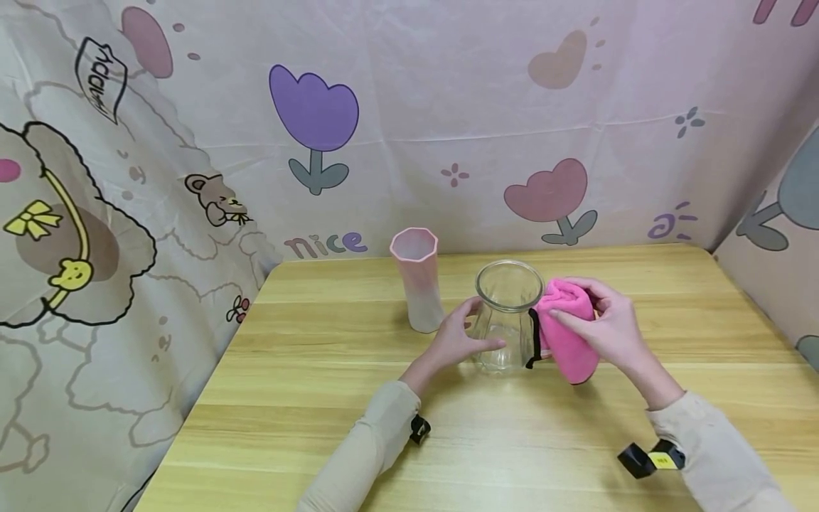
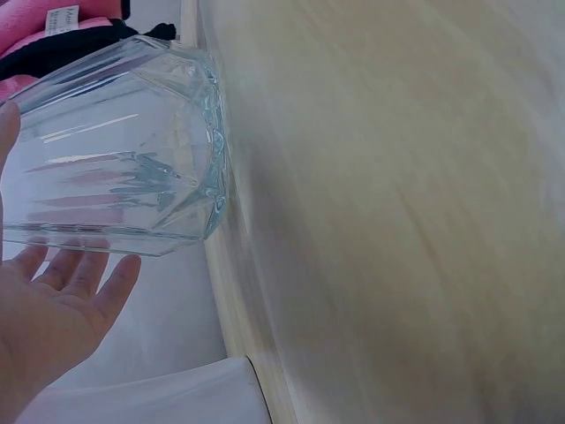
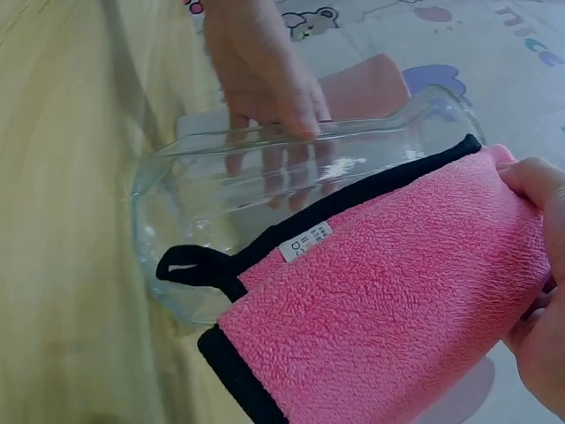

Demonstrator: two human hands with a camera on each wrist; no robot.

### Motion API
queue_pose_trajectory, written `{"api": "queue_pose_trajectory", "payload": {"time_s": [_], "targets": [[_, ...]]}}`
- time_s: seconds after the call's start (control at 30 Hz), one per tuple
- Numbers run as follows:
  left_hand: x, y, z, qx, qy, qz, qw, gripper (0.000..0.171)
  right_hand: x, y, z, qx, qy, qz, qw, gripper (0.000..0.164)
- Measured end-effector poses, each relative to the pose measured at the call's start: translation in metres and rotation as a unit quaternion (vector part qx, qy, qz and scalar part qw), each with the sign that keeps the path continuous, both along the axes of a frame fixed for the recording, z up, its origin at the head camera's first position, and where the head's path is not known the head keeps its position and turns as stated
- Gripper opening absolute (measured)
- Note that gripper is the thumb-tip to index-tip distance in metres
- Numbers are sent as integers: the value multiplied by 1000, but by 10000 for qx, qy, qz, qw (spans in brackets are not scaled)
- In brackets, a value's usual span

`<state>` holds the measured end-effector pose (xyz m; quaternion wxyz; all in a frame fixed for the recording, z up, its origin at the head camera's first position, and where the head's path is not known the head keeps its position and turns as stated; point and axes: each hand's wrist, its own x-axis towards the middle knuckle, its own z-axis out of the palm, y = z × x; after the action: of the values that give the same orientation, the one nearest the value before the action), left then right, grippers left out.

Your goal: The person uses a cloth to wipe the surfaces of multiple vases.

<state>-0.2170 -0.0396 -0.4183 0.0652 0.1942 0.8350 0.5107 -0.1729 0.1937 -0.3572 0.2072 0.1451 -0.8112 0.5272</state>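
My left hand [image 1: 456, 336] grips the jar [image 1: 508, 340]; my right hand [image 1: 612, 323] pinches the cloth [image 1: 568, 334]. Jar's between my hands. I'd brace it lightly, keep the loop [image 3: 212, 256] from snagging.

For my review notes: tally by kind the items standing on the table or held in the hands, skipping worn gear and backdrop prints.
Vases: 2 (clear glass vase, pink-and-white vase)
Cloths: 1 (pink cloth)
Total: 3
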Motion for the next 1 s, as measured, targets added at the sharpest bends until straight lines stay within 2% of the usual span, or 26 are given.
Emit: {"api": "queue_pose_trajectory", "payload": {"time_s": [0.47, 0.67, 1.0], "targets": [[-1, 0, -1, -40, 125, -43, 9999, 87, -7, -3, -26, 660, -269, 455, 9964, 43], [-1, 0, -1, -46, 110, -19, 9999, 87, -6, -1, -35, 845, -555, 457, 9938, 44], [-2, 0, -4, -46, 156, -2, 9999, 87, -6, 1, -46, 1236, -667, 441, 9891, 48]]}}
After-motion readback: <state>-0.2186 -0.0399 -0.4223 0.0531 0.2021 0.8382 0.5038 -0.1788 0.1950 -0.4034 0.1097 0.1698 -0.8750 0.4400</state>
